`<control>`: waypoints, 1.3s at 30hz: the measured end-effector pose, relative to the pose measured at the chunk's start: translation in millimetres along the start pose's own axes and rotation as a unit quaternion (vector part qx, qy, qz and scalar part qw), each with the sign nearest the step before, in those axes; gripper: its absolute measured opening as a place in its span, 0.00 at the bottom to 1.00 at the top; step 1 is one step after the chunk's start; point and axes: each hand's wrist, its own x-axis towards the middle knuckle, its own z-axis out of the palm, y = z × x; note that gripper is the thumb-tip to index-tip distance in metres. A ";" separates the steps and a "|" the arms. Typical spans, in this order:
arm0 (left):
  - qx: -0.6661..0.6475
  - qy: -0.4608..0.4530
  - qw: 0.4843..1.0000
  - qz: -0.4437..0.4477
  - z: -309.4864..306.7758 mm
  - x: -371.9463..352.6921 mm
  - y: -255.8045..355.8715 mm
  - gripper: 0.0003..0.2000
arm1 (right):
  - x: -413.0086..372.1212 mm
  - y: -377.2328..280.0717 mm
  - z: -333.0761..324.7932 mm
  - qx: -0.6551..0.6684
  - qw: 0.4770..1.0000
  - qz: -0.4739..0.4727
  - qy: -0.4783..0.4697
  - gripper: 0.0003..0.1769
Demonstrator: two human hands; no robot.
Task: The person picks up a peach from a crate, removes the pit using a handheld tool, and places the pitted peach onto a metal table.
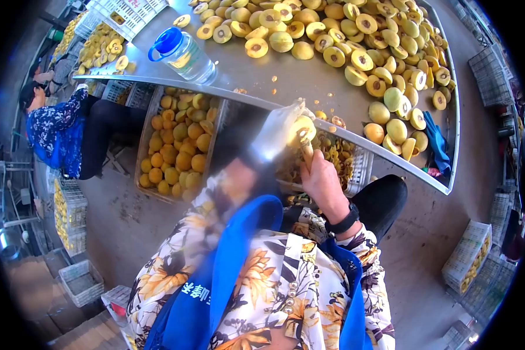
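Note:
Near the front edge of the metal table, my left hand [274, 131], in a pale glove and blurred by motion, holds a yellow halved fruit [303, 129]. My bare right hand [322, 179] is closed around the handle of a small tool [307, 153], whose upper end meets the fruit; the tip is hidden. Below the hands, a white crate [360, 169] holds brownish scraps. Many halved fruits [366, 24] with dark centres lie heaped on the table [245, 67].
A water bottle [186, 56] with a blue cap stands on the table. A crate of whole fruit [178, 143] is below at the left. Another person [58, 131] sits farther left. Blue gloves [436, 142] lie at the table's right corner. Stacked crates [469, 254] stand at the right.

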 end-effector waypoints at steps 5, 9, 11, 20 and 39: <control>-0.336 0.078 0.908 -0.239 7.2 -0.5 20.9 0.14 | -0.8 -9.5 -10.0 0.105 0.993 0.050 -0.028 0.15; -0.374 0.177 0.891 -0.189 21.4 -13.1 27.6 0.11 | 1.2 -4.9 9.2 0.106 0.994 0.040 0.000 0.15; -0.357 0.184 0.871 -0.281 16.8 -10.9 36.3 0.13 | 8.0 22.0 31.5 0.129 0.991 0.023 -0.007 0.12; -0.206 0.148 0.962 -0.101 18.6 -15.5 6.6 0.19 | 2.1 -11.9 10.5 0.383 0.892 0.198 -0.138 0.05; -0.438 0.072 0.846 -0.297 10.0 -13.8 3.9 0.12 | 2.7 24.2 33.7 0.569 0.768 0.157 -0.249 0.06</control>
